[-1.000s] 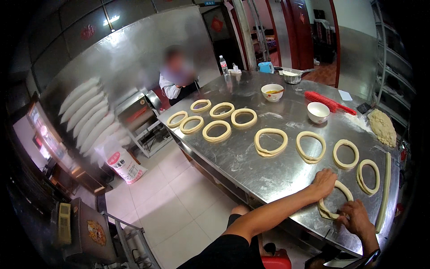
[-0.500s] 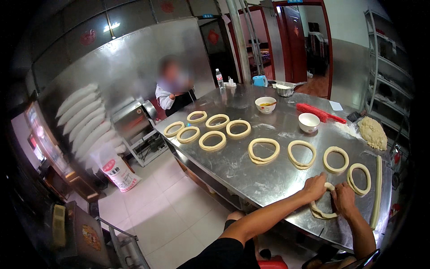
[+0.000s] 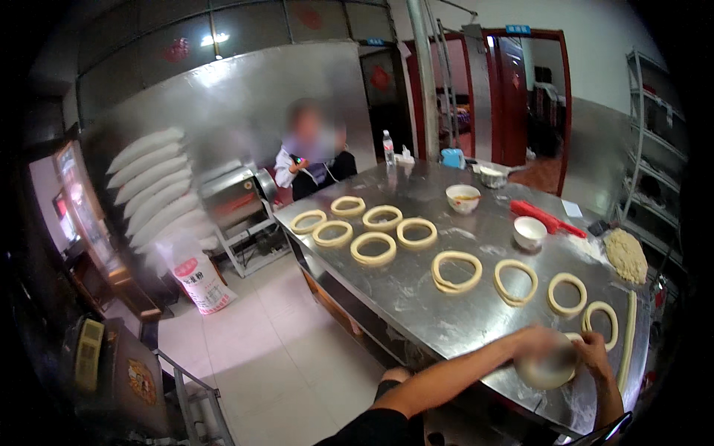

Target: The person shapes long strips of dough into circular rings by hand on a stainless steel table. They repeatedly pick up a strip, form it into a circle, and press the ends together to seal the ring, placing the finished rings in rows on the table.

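My left hand [image 3: 537, 343] is at the upper left of a pale dough ring [image 3: 541, 380] near the table's front edge; motion smears its fingers. Across from it, my right hand [image 3: 593, 352] has its fingers closed on the ring's right side. The lower part of this ring is blurred too. Just beyond my right hand lies another dough ring [image 3: 613, 327], and a long straight dough rope [image 3: 629, 334] runs along the right. Several more dough rings [image 3: 374, 260] are spread toward the table's far left.
The steel table [image 3: 416, 308] holds two bowls [image 3: 529, 235], a red long-handled tool [image 3: 537, 215], a dough mass [image 3: 626, 256], a metal pan [image 3: 492, 178] and a bottle [image 3: 388, 149]. A person [image 3: 297, 167] sits beyond it. White sacks [image 3: 152, 186] are stacked at left.
The whole view has shifted, so the table sits lower and further right. My left hand and the ring's lower part have become blurred with motion; my right hand stays at the ring's right side.
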`<move>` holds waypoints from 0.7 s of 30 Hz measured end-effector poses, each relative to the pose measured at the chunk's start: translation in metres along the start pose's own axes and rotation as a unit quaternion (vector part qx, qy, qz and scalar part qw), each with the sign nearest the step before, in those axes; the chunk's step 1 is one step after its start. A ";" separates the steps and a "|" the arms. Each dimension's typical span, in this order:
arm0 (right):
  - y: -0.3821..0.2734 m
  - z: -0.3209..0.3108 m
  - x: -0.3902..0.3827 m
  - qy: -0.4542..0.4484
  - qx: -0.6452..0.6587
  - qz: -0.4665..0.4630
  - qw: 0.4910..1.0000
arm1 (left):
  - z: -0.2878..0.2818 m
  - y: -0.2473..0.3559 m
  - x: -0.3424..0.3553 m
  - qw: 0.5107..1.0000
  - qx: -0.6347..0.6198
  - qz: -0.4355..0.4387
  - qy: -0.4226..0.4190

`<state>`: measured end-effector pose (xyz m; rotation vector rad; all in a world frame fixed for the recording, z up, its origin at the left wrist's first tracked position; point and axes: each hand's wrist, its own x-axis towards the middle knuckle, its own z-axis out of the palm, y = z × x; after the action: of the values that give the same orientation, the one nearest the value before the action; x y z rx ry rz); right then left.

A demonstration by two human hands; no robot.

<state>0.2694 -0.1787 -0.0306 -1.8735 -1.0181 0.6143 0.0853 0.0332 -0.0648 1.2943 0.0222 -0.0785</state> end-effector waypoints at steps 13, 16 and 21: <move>-0.091 0.023 0.031 -0.100 0.164 0.074 0.979 | -0.056 0.029 -0.023 0.990 0.075 0.073 0.091; -0.134 0.079 0.050 -0.136 0.166 0.095 0.972 | -0.082 0.053 -0.085 0.985 0.007 0.029 0.172; -0.195 0.123 0.078 -0.182 0.190 0.043 0.964 | -0.083 0.136 -0.170 0.963 -0.041 0.005 0.267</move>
<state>0.1424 -0.0035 0.0808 -1.5009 -0.9666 1.1531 -0.0718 0.1580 0.0532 1.2005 0.4760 0.2802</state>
